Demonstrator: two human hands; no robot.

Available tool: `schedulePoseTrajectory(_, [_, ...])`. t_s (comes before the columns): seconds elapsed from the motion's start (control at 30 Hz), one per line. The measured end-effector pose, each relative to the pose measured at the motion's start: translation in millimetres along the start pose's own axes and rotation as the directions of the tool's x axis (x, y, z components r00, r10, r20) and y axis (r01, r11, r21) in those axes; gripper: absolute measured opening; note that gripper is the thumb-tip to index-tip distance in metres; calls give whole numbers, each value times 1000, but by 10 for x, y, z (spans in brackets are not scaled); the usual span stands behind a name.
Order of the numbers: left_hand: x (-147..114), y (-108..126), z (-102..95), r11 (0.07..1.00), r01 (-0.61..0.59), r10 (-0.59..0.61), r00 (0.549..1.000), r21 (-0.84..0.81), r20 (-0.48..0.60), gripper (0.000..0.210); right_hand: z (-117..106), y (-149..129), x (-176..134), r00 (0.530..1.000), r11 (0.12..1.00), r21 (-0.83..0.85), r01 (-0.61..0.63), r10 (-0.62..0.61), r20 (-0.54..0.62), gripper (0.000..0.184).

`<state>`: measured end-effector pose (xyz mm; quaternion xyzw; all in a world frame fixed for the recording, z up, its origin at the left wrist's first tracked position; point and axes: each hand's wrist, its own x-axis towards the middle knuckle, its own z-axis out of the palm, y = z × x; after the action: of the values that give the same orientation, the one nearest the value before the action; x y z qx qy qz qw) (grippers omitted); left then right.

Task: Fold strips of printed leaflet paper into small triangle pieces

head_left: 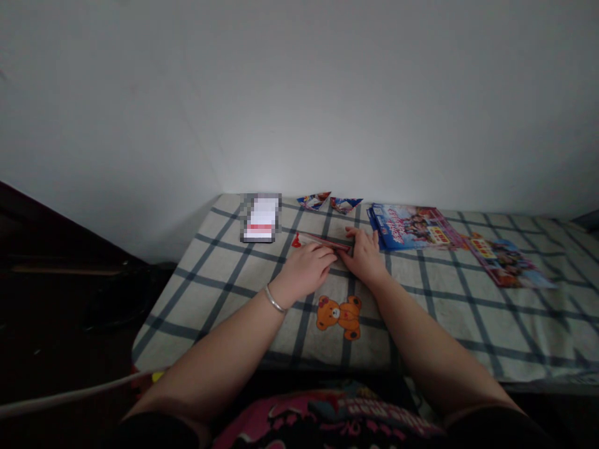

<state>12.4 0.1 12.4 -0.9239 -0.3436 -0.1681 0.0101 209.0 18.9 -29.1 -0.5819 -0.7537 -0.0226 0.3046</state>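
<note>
A narrow folded paper (306,237), pale with red parts, lies on the checked tablecloth in front of me. My left hand (305,269), with a silver bangle at the wrist, presses its closed fingers on the paper's near edge. At the right end of the paper, my right hand (365,254) grips it with thumb and bent fingers. Both hands partly cover the paper. Just beyond it, against the wall, stand two folded paper boats, a left one (314,201) and a right one (346,204), in printed blue and red.
A phone (261,218) with a blurred-out screen lies at the back left. Right of my hands is a stack of printed flyers (412,227), with another flyer (510,262) farther right. The tablecloth (210,312) bears a bear picture. A white wall (299,93) bounds the back.
</note>
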Motion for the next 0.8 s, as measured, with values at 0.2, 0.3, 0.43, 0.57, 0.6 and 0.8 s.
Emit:
schedulePoseTrajectory(0.2, [-4, 39, -34, 999, -13, 12, 1000, 39, 6, 28, -9, 6, 21, 999, 999, 32, -22, 21, 47, 32])
schedulePoseTrajectory(0.3, [0, 56, -39, 999, -1, 0, 1000, 44, 15, 29, -10, 22, 33, 998, 998, 61, -15, 11, 64, 30])
schedulePoseTrajectory(0.43, [15, 39, -45, 999, 8, -9, 1000, 34, 29, 29, -15, 28, 29, 998, 997, 75, -21, 16, 67, 29])
schedulePoseTrajectory(0.57, [17, -2, -51, 1000, -12, 11, 998, 26, 62, 26, -22, 27, 25, 997, 996, 85, -32, 25, 72, 29])
schedulePoseTrajectory(0.6, [14, -9, -53, 999, -13, 11, 998, 29, 66, 24, -23, 29, 27, 997, 996, 86, -31, 25, 74, 29])
schedulePoseTrajectory(0.8, [-3, -25, -66, 999, -13, 11, 997, 30, 73, 20, -29, 45, 36, 997, 997, 75, -24, 18, 81, 29])
